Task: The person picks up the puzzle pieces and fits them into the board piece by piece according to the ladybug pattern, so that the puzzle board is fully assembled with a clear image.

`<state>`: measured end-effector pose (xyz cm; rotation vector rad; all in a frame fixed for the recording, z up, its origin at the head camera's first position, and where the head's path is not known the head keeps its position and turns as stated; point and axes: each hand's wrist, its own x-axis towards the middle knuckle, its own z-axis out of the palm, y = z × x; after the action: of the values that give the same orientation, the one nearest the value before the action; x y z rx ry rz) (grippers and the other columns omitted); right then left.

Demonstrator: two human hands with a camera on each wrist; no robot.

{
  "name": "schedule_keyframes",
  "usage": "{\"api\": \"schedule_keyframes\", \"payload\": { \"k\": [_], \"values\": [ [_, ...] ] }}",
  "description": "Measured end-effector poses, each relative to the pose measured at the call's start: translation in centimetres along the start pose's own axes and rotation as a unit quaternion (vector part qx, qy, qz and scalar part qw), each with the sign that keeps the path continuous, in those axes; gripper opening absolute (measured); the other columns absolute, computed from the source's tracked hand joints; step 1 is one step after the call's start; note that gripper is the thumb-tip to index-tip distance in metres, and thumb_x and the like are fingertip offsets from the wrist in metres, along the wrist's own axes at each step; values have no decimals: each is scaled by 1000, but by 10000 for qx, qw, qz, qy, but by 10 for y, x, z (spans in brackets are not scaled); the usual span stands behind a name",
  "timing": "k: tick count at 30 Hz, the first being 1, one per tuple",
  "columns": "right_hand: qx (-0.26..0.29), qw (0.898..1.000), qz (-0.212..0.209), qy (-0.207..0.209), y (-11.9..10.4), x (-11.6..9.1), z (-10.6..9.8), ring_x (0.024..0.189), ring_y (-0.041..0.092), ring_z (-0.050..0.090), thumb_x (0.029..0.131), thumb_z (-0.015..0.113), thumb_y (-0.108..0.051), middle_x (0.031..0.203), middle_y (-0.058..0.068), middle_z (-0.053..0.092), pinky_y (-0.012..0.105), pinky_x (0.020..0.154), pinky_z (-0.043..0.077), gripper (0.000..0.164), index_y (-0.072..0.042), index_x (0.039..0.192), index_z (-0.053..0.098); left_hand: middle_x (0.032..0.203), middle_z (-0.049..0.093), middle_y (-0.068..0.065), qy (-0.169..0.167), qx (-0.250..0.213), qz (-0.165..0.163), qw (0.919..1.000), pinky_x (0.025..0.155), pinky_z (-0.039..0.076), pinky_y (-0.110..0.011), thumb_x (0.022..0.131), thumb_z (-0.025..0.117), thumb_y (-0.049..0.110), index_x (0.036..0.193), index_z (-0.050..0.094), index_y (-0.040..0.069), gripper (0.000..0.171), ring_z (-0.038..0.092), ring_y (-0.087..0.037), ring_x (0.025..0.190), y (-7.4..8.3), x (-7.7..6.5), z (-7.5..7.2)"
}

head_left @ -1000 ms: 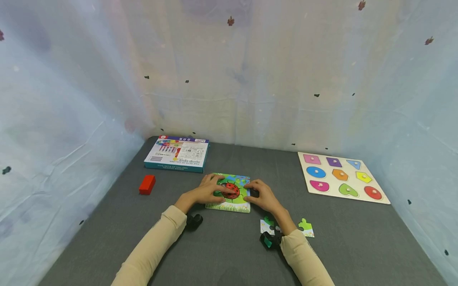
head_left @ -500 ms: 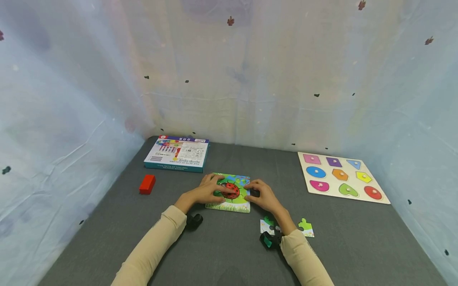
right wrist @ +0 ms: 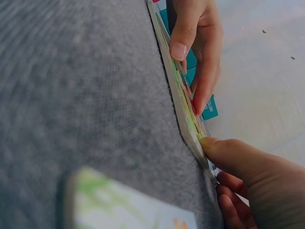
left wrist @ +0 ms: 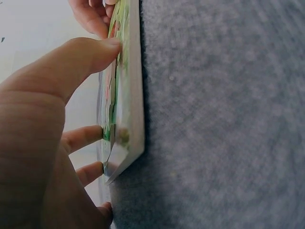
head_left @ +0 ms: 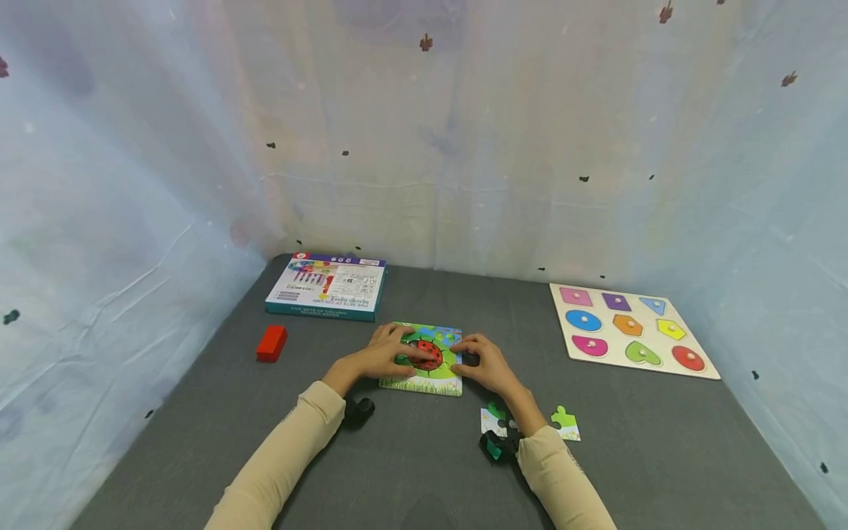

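Observation:
A ladybug jigsaw puzzle (head_left: 433, 387) lies flat on the grey table in the head view. Across its left half spreads my left hand (head_left: 387, 355), its fingers extended and touching the pieces; the left wrist view shows the thumb on the near part. My right hand (head_left: 489, 364) grips the puzzle's right side with bent thumb and fingers. In the right wrist view, that thumb (right wrist: 228, 153) lies on the top while the other fingers curl by the edge. Loose jigsaw pieces, one left (head_left: 490, 422) and one right (head_left: 566, 425) of my right wrist, lie nearer me.
A flat printed box (head_left: 327, 287) lies at the back left, with a red block (head_left: 271, 344) in front of it. At the right is a wooden shape board (head_left: 632, 331) with knobbed pieces. Black wrist cameras sit under both wrists. A pale curtain hangs behind the table.
Both hands stay in place on the puzzle. The head view has shifted very slightly.

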<state>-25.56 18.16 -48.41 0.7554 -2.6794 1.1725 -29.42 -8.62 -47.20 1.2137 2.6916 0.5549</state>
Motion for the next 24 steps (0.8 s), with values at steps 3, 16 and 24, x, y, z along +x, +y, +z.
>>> {"api": "schedule_keyframes", "payload": {
  "k": [3, 16, 24],
  "values": [
    [42, 10000, -84, -3, 0, 0, 0, 104, 31, 53, 80, 75, -14, 114, 16, 55, 49, 88, 44, 36, -1, 111, 66, 149, 25, -12, 7, -33, -2, 10000, 105, 10, -63, 89, 60, 43, 130, 55, 40, 41, 14, -41, 135, 0, 0, 0],
    [-57, 9998, -175, -58, -2, 0, -2, 100, 28, 54, 81, 74, -16, 113, 15, 55, 46, 82, 45, 34, -1, 111, 68, 151, 21, -11, 0, -43, -80, 10000, 107, 6, -62, 88, 60, 45, 134, 50, 39, 47, 11, -38, 136, 2, -2, 0],
    [-297, 9993, -229, -30, -4, 0, -2, 100, 28, 54, 81, 74, -18, 113, 14, 55, 46, 82, 46, 35, -2, 112, 67, 151, 20, -10, -124, 180, -189, 9996, 107, 7, -62, 89, 58, 46, 134, 50, 40, 46, 10, -38, 138, 3, -1, -1]
  ]
}}
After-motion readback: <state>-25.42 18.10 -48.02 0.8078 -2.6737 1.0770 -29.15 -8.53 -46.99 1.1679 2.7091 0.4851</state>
